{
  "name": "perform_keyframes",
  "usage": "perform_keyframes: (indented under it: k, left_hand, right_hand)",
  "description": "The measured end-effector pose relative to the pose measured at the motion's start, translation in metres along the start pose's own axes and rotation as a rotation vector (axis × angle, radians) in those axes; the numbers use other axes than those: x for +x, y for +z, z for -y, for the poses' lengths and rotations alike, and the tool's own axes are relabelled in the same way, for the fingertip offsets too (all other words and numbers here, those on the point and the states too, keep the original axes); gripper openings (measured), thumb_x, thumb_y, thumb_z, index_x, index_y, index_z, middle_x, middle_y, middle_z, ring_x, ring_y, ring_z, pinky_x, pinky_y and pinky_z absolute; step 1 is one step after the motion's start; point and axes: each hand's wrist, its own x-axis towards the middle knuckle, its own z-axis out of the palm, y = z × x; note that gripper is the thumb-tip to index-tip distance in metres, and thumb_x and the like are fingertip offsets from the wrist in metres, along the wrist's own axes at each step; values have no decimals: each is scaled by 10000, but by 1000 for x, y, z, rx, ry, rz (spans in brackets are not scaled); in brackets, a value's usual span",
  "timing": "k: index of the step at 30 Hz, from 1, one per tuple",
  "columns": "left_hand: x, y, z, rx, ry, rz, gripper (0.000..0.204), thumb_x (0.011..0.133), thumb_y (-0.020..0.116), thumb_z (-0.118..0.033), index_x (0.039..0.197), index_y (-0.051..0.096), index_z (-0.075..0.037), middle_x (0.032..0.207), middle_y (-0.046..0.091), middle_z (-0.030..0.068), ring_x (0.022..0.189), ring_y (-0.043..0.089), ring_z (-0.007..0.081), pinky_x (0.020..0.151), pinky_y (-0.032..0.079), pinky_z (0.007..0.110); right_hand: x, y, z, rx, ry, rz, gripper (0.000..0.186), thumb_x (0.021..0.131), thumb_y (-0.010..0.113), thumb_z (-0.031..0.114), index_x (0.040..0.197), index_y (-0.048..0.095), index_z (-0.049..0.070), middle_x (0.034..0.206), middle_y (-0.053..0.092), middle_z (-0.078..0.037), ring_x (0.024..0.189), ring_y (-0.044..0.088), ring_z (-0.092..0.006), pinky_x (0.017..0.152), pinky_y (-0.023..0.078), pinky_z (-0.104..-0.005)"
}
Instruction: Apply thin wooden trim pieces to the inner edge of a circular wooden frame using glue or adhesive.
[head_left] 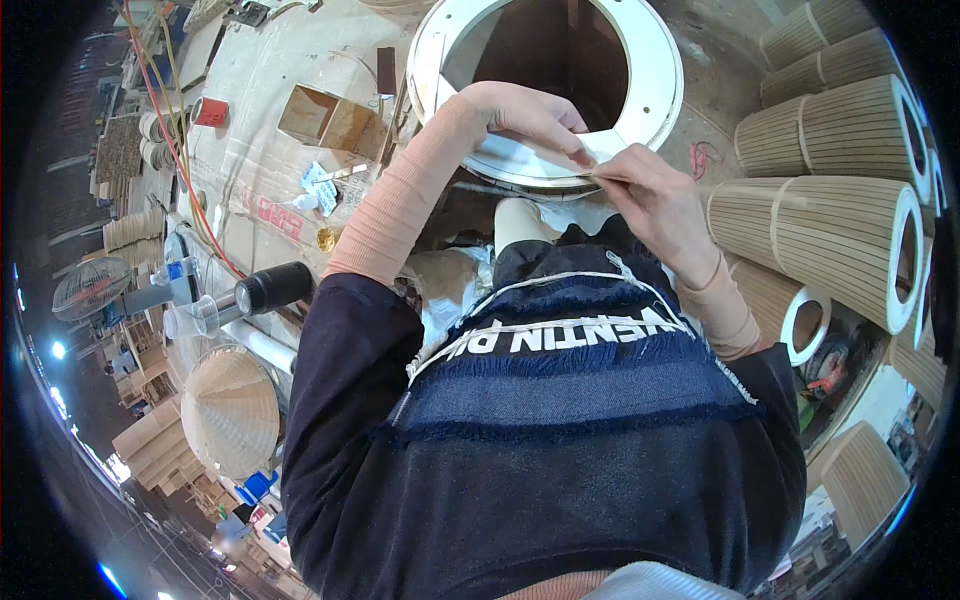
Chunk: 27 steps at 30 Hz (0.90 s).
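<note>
A round drum topped by a flat white ring stands in front of me, its brown hollow inside showing. Over the ring's near side reaches my left hand, curled, with a fingertip down at the near rim; whatever it grips there is too small to make out. Beside that fingertip, my right hand is closed in a pinch at the rim's near right edge. The thing between its fingertips is hidden. A narrow white strip sticks up at the ring's left side.
Several slatted wooden drums with white end rings lie at the right. Left are an open wooden box, a red cup, a blue packet, a black cylinder, a fan, a conical hat and hanging hoses.
</note>
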Motion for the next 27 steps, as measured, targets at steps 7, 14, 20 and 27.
perform_keyframes:
  k: [7, 14, 20, 27]
  left_hand:
    - [2, -3, 4, -62, -31, 57, 580, 854, 722, -390, 1196, 642, 72, 942, 717, 83, 758, 653, 93, 660, 509, 220]
    - [2, -4, 5, -90, -17, 73, 554, 853, 717, -369, 1178, 651, 74, 917, 709, 68, 733, 632, 91, 644, 496, 215]
    - [-1, -3, 4, -71, -29, -19, 531, 831, 673, -324, 1215, 654, 42, 953, 684, 67, 837, 602, 105, 736, 482, 240]
    - [12, -8, 18, -1, -62, -80, 465, 832, 599, -359, 1100, 685, 12, 926, 631, 34, 885, 554, 115, 787, 455, 255]
  right_hand:
    - [-25, 14, -3, -127, -182, -115, 146, 826, 716, 73, 970, 695, 75, 899, 671, -63, 723, 682, -235, 622, 546, -325]
    - [-13, 8, -4, 79, 37, -81, 99, 863, 695, 72, 951, 696, 26, 886, 676, -97, 747, 678, -265, 670, 542, -347]
    - [18, -3, 5, 143, 275, 44, 158, 914, 656, 139, 940, 681, -15, 770, 670, -143, 674, 679, -269, 624, 514, -361]
    - [25, -3, 10, 165, 389, 72, 214, 932, 644, 155, 863, 628, -47, 703, 663, -150, 538, 668, -207, 536, 495, -324]
